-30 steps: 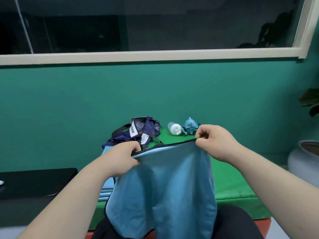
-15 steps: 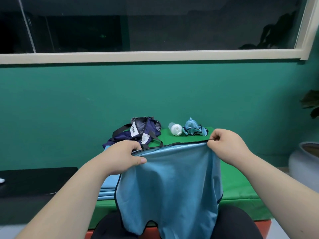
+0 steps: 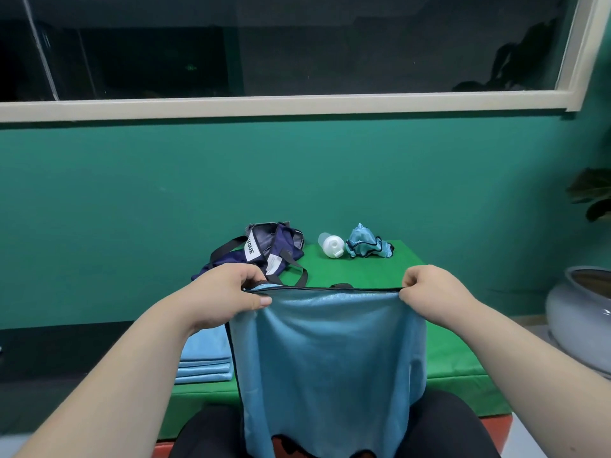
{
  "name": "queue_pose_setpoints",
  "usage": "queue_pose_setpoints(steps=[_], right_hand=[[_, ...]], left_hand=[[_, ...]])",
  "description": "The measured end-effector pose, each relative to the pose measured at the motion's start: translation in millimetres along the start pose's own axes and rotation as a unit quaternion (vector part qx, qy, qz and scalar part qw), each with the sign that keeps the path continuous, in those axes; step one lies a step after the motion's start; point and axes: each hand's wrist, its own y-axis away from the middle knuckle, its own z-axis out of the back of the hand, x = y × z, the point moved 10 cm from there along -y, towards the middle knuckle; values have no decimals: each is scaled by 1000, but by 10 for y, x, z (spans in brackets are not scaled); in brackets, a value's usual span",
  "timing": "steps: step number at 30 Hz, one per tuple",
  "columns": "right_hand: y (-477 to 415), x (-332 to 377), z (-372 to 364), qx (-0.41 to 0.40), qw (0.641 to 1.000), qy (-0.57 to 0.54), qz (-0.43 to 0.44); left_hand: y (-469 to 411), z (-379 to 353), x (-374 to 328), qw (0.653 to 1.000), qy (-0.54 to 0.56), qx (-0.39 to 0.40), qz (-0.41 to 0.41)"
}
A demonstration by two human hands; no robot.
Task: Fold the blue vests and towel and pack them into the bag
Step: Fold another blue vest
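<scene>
I log from my feed: held vest (image 3: 327, 358) hides the right side of the folded stack (image 3: 205, 358), its hem partly cut by the bottom edge; bag (image 3: 281, 249) contents too dark to tell.

Soft, even indoor light, medium-bright, no hard shadows. Window (image 3: 297, 44) above the grips is dark, w/ faint reflections and one tiny green glint in the glass. Blue vest (image 3: 330, 352) shows a pale sheen just below left grip (image 3: 228, 292) and right grip (image 3: 433, 289), strongest under its top hem; duller lower down. Faint shade on the bench (image 3: 363, 272) by the vest's left edge. Glazed pot (image 3: 578, 325), far right of right grip, carries a small white highlight. Wide-angle bend: window frame (image 3: 297, 105) bows and tilts at rt edge; forearms (image 3: 115, 375) stretch big at btm corners. Centre fairly sharp; bottle (image 3: 330, 246) beyond the grips slightly soft.
</scene>
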Motion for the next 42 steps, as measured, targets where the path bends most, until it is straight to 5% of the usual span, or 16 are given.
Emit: queue_pose_setpoints(steps=[11,20,28,34,42], right_hand=[[644,1198,-435,132,951,-161,227],[750,1396,-625,159,930,-263,203],[668,1264,-338,82,944,-265,180],[688,1255,-405,130,953,-207,180],[768,1293,-435,153,933,-264,189]], left_hand=[[-38,-487,-408,996,-64,19,-57],[85,-505,-253,997,-53,35,-39],[253,-554,-110,994,-1,111,-21],[240,-506,-295,997,-2,68,-42],[213,-469,-436,997,-33,31,-60]])
